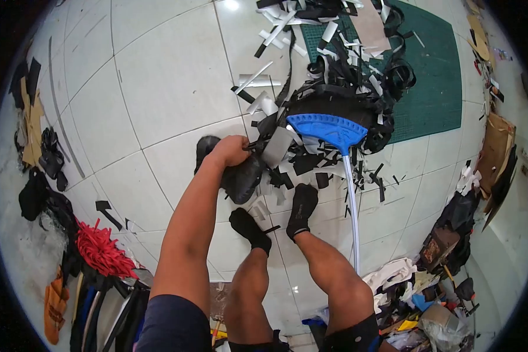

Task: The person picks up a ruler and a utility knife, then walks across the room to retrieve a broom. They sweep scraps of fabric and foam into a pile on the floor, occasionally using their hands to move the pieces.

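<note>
My left hand [233, 151] is closed on the edge of a dark, shiny black item [242, 180], perhaps a bag, at the left side of a scrap pile. Black and silver strips and pieces [311, 161] lie heaped to the right of that hand. A broom with a blue head [328, 130] rests on the heap, its pale handle running down past my right leg. My right hand is not in view. Two feet in black socks [304, 208] stand on the tiles just below the pile.
A green cutting mat [434, 76] lies under the upper right of the heap. Red strips [102, 249] and dark materials line the lower left. Cardboard [497, 146] leans at the right, above mixed fabric and plastic scraps [440, 322].
</note>
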Available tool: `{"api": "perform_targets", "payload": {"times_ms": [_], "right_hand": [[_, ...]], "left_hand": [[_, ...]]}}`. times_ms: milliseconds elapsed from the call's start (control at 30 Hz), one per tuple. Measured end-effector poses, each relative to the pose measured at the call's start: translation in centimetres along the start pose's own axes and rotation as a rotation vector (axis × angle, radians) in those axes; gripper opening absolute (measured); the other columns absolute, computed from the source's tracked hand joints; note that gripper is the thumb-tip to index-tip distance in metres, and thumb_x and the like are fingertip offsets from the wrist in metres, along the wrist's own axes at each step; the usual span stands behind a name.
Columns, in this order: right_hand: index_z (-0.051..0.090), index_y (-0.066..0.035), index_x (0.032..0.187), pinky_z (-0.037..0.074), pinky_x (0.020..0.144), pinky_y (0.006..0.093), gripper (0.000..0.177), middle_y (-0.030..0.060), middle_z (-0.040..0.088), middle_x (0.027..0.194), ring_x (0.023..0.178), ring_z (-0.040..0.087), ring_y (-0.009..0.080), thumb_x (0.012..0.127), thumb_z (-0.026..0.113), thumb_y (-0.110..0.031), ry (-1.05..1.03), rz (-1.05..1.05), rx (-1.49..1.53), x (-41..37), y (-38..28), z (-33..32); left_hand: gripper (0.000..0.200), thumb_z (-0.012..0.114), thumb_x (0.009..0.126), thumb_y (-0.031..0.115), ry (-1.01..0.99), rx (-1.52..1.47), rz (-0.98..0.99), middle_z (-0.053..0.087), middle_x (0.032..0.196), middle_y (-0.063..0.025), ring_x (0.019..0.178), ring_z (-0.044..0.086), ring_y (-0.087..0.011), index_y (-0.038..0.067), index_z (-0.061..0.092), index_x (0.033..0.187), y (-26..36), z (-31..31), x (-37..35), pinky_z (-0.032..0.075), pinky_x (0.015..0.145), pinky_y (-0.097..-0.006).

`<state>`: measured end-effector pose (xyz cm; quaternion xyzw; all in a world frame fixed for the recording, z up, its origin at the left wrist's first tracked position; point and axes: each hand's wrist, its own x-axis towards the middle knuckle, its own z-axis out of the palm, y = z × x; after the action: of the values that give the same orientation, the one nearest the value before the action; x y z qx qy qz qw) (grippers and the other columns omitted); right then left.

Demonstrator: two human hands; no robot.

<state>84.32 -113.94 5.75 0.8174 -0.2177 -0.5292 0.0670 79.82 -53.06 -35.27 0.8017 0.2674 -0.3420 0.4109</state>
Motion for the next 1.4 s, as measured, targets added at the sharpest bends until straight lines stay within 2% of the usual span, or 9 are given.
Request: {"api": "perform_targets", "payload": {"times_ms": [233,433,533,600,767,867,1000,1100,1400], "right_hand": [[0.051,-0.004,0.072,0.035,0.053,0.0276,0.027,0.0029,0.049,0.064,0.058,0.043,0.0119,0.086,0.052,-0.027,0.052,-0.099,-0.068,-1.0,0.1,-4.0],[0.052,-0.005,0.069,0.034,0.05,0.0254,0.029,-0.0001,0.048,0.061,0.055,0.041,0.008,0.087,0.052,-0.027,0.09,-0.292,-0.132,1.4,0.4,-9.6],[0.052,-0.005,0.068,0.033,0.049,0.0243,0.03,-0.0016,0.047,0.06,0.053,0.04,0.006,0.088,0.052,-0.027,0.074,-0.407,-0.095,8.6,5.1,-15.3],[0.047,-0.006,0.062,0.025,0.043,0.023,0.04,-0.0047,0.041,0.055,0.051,0.034,0.0034,0.087,0.054,-0.036,0.027,-0.61,-0.01,3.6,-1.2,-16.0],[0.038,-0.013,0.057,0.024,0.039,0.0247,0.045,-0.0044,0.034,0.048,0.042,0.033,0.0063,0.085,0.054,-0.043,0.196,-0.519,-0.279,-0.7,-5.4,-21.4],[0.045,-0.011,0.062,0.026,0.041,0.0262,0.041,-0.0033,0.035,0.049,0.045,0.036,0.0081,0.085,0.053,-0.045,0.288,-0.605,-0.634,-3.5,-6.6,-21.9],[0.049,-0.006,0.068,0.032,0.047,0.0323,0.039,0.0013,0.042,0.056,0.053,0.039,0.0135,0.084,0.053,-0.041,0.314,-0.704,-0.58,-3.8,-4.2,-21.9],[0.046,-0.003,0.071,0.034,0.049,0.0353,0.042,0.0046,0.044,0.061,0.057,0.038,0.0174,0.086,0.049,-0.042,0.202,-0.86,-0.53,-3.5,-0.1,-21.5],[0.049,-0.013,0.11,0.04,0.052,0.0308,0.039,0.0078,0.055,0.081,0.064,0.049,0.0175,0.086,0.049,-0.043,0.379,-0.601,-0.435,-4.8,7.3,-12.1]], "left_hand": [[0.01,0.059,0.077,0.015,0.709,0.214,-0.012,0.057,0.08,-0.0121,0.078,0.055,-0.0296,0.008,0.057,0.084,6.7,-3.4,-12.2,0.034,0.082,-0.0456],[0.014,0.056,0.082,0.016,0.81,-0.346,-0.3,0.053,0.071,-0.0119,0.069,0.051,-0.0309,0.005,0.048,0.081,9.5,-1.9,-27.5,0.037,0.064,-0.0415],[0.02,0.053,0.086,0.02,0.86,-0.778,-0.453,0.05,0.067,-0.0081,0.062,0.05,-0.0207,0.003,0.045,0.079,9.5,4.2,-34.6,0.038,0.056,-0.0335],[0.023,0.051,0.089,0.022,0.976,-1.027,-0.578,0.048,0.066,-0.0041,0.057,0.048,-0.0112,0.002,0.044,0.079,10.6,9.9,-38.9,0.04,0.053,-0.0274],[0.015,0.053,0.085,0.016,1.156,-1.369,-0.938,0.05,0.07,-0.0091,0.062,0.051,-0.0214,0.004,0.045,0.09,15.6,24.6,-47.0,0.043,0.059,-0.0327],[0.017,0.052,0.084,0.012,1.199,-0.812,-1.247,0.05,0.087,-0.0126,0.078,0.053,-0.028,0.005,0.042,0.096,17.7,30.6,-50.2,0.044,0.068,-0.0353],[0.026,0.054,0.077,0.002,0.97,-0.842,-1.512,0.047,0.096,-0.012,0.096,0.047,-0.0301,0.009,0.041,0.099,17.7,38.0,-54.8,0.037,0.078,-0.0441],[0.032,0.056,0.072,-0.003,1.0,-0.757,-1.568,0.045,0.099,-0.0127,0.096,0.045,-0.0314,0.008,0.041,0.099,16.3,45.1,-57.7,0.032,0.081,-0.0459],[0.031,0.056,0.072,-0.002,0.904,-0.653,-1.667,0.045,0.101,-0.011,0.099,0.045,-0.0283,0.011,0.044,0.096,8.7,64.2,-66.4,0.029,0.087,-0.0455]]}}
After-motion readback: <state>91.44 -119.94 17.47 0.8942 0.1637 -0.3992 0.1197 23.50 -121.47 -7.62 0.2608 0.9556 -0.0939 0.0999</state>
